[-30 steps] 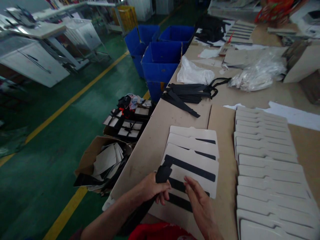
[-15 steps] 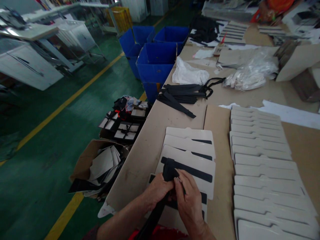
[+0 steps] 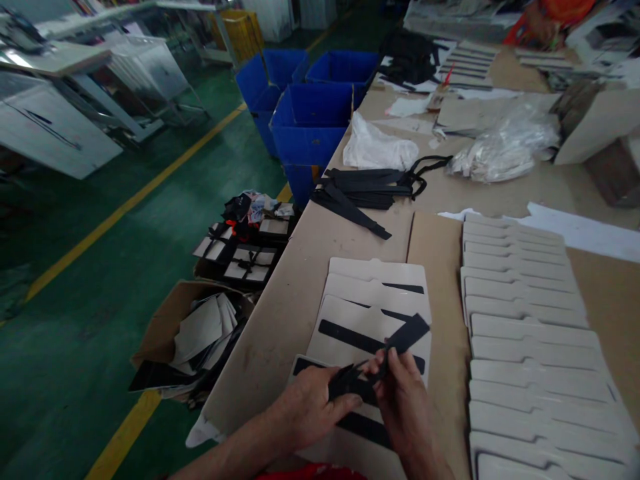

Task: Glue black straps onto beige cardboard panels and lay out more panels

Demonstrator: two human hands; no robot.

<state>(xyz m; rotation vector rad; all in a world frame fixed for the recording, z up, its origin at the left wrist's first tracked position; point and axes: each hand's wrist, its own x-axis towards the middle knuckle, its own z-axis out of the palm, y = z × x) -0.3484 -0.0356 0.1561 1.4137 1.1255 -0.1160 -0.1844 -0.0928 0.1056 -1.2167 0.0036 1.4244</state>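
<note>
My left hand (image 3: 313,408) is closed around a bundle of black strips (image 3: 345,381), thumb laid along it. In my right hand (image 3: 406,400) a single black strip (image 3: 413,332) is pinched, its flat end pointing up and to the right. Both hands are close together over light grey panels (image 3: 340,310), which overlap in a row on the table. Black bands run across these panels. The lower panels are partly hidden by my hands and forearms.
Right of my hands lies a long overlapping row of grey panels (image 3: 530,327). More black strips (image 3: 365,187) lie ahead, near a white plastic bag (image 3: 380,147) and clear plastic wrap (image 3: 510,147). Left of the table are a scrap carton (image 3: 160,320) and blue bins (image 3: 313,123). A person (image 3: 545,27) is at the far right.
My hands have moved apart a little. The right has drawn one black strip to the right, away from the bundle, which has tipped from upright to lying low in my left hand.
</note>
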